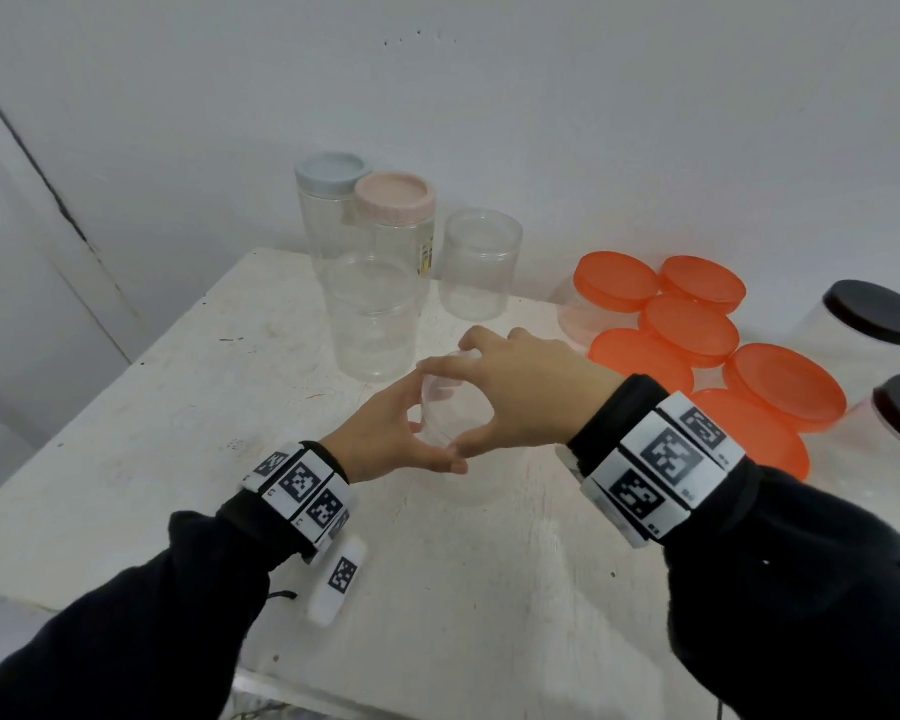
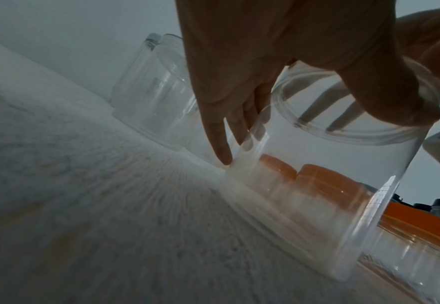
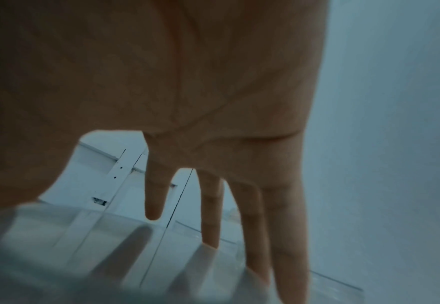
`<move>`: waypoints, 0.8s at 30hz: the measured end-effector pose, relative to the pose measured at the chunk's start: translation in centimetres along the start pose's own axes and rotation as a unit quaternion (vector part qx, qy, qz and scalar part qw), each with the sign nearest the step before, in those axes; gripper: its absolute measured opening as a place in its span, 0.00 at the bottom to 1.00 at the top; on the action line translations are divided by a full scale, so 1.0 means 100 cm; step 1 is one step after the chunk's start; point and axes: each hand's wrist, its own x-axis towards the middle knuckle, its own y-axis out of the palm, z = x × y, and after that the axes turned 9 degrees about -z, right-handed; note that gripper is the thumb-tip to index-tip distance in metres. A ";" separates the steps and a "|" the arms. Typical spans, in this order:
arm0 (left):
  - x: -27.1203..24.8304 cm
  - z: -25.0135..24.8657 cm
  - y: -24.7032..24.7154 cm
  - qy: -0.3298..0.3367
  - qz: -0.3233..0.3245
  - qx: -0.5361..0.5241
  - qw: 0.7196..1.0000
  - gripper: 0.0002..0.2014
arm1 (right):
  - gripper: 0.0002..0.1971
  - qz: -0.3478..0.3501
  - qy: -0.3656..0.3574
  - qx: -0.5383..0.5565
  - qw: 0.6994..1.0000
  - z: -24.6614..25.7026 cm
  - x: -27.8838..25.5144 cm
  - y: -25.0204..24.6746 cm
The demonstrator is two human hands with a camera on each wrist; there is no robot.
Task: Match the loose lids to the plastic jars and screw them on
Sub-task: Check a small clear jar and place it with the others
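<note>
The clear, lidless cylindrical plastic jar (image 1: 450, 433), upright on the white table (image 1: 178, 407), is clasped around its side by the left hand (image 1: 385, 439), while its rim is spanned from above by the spread, curved fingers of the right hand (image 1: 531, 397).

The bench (image 1: 188, 407) lies bare to the left of and in front of the hands. Behind them clear jars (image 1: 375, 335) block the way to the wall; to the right orange-lidded jars (image 1: 687, 330) crowd close together, with black-lidded jars (image 1: 874, 314) at the far right.
</note>
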 end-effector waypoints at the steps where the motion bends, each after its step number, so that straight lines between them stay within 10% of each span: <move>1: 0.000 0.000 0.000 0.000 0.001 -0.001 1.000 0.48 | 0.41 0.006 -0.001 0.016 1.000 -0.002 0.000 0.000; 24: 0.000 -0.001 0.002 0.006 0.029 -0.009 1.000 0.50 | 0.36 -0.078 0.045 0.019 0.996 0.002 -0.015 0.028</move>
